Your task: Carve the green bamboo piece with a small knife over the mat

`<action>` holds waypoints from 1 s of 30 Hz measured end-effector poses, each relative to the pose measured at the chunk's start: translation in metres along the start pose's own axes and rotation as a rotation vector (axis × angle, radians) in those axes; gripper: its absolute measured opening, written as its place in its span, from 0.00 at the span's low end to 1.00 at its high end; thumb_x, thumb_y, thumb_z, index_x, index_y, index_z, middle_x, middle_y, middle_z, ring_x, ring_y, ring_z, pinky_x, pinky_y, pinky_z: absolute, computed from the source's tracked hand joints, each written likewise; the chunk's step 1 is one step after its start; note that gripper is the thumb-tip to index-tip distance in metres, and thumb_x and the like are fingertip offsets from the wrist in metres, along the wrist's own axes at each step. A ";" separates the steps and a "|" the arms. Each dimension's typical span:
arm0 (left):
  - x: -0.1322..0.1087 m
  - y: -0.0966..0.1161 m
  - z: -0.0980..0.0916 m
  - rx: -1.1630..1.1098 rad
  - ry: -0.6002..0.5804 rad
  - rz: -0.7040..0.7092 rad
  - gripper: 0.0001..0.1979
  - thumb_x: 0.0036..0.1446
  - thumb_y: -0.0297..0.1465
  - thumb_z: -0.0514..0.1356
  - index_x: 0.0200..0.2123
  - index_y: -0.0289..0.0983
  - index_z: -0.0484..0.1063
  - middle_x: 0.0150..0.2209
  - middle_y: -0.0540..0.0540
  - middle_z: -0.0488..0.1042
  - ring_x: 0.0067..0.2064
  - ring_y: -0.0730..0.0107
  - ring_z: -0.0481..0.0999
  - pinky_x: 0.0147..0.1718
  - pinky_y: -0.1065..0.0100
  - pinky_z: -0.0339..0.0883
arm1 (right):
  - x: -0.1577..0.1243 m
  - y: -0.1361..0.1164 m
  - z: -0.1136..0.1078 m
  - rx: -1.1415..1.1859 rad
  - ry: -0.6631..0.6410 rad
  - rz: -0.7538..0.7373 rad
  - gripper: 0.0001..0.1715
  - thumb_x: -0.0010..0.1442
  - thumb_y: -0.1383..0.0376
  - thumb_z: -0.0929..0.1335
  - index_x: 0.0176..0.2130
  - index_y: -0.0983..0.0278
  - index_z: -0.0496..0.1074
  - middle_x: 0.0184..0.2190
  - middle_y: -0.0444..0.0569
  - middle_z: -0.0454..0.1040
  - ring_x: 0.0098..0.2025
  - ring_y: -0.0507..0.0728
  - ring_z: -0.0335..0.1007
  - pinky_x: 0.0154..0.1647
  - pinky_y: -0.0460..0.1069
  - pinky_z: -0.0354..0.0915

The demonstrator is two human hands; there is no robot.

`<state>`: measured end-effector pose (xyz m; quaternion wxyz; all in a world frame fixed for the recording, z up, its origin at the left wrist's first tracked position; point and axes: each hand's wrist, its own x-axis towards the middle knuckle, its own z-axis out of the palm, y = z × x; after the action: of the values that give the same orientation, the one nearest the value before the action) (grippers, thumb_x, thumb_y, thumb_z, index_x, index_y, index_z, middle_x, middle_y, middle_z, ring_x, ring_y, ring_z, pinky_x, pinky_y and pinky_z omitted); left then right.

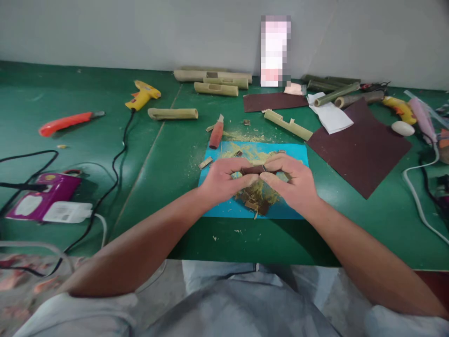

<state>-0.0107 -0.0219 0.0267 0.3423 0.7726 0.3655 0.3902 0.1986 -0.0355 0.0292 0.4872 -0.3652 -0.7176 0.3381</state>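
Dark brown stick (253,169) pinched at both ends over the blue mat (300,152).
Your left hand (220,180) and right hand (293,182) each close fingertips on one end, holding it level above the shavings (257,199). A slack pinch could drop it into that litter, where it would blend in. The red knife (216,133) lies at eleven o'clock and the sandpaper sheet (361,150) at two. The table (224,252) ends close at six, with open room at nine.

head-worn view, facing down, close over table (168,154)
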 end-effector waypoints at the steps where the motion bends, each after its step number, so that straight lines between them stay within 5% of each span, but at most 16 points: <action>1: 0.000 0.000 0.001 -0.010 0.011 -0.012 0.17 0.61 0.43 0.66 0.29 0.35 0.78 0.26 0.50 0.74 0.29 0.73 0.71 0.29 0.71 0.65 | 0.000 0.000 0.000 0.024 0.013 0.021 0.07 0.61 0.61 0.72 0.30 0.58 0.74 0.32 0.44 0.77 0.36 0.55 0.72 0.40 0.53 0.68; 12: -0.002 0.009 0.008 -0.405 0.023 -0.301 0.20 0.59 0.47 0.67 0.29 0.35 0.79 0.26 0.46 0.79 0.24 0.74 0.75 0.24 0.72 0.70 | 0.005 -0.002 0.001 0.368 0.008 0.469 0.17 0.57 0.52 0.75 0.24 0.59 0.75 0.24 0.42 0.74 0.28 0.52 0.67 0.33 0.50 0.64; 17: 0.000 0.011 0.009 -0.419 0.041 -0.323 0.17 0.59 0.43 0.68 0.28 0.34 0.78 0.25 0.47 0.78 0.24 0.74 0.75 0.24 0.73 0.70 | 0.005 -0.001 0.002 0.412 0.011 0.469 0.18 0.56 0.49 0.75 0.27 0.59 0.75 0.25 0.42 0.73 0.28 0.51 0.66 0.32 0.50 0.64; 25: -0.003 0.009 0.012 -0.238 0.014 -0.306 0.12 0.56 0.36 0.66 0.26 0.35 0.76 0.23 0.49 0.75 0.24 0.75 0.72 0.23 0.72 0.65 | 0.004 -0.001 0.003 0.343 0.055 0.413 0.09 0.55 0.58 0.74 0.30 0.59 0.76 0.29 0.42 0.73 0.31 0.51 0.68 0.35 0.50 0.65; 30: -0.002 0.013 0.010 -0.164 0.105 -0.199 0.09 0.56 0.36 0.66 0.30 0.36 0.79 0.28 0.48 0.78 0.30 0.71 0.74 0.30 0.70 0.68 | 0.004 0.000 0.001 0.224 0.033 0.355 0.07 0.55 0.61 0.73 0.27 0.59 0.74 0.27 0.41 0.74 0.31 0.51 0.67 0.33 0.49 0.64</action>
<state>0.0013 -0.0322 0.0318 0.4215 0.6805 0.4246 0.4230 0.1967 -0.0325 0.0306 0.4690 -0.4351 -0.5919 0.4902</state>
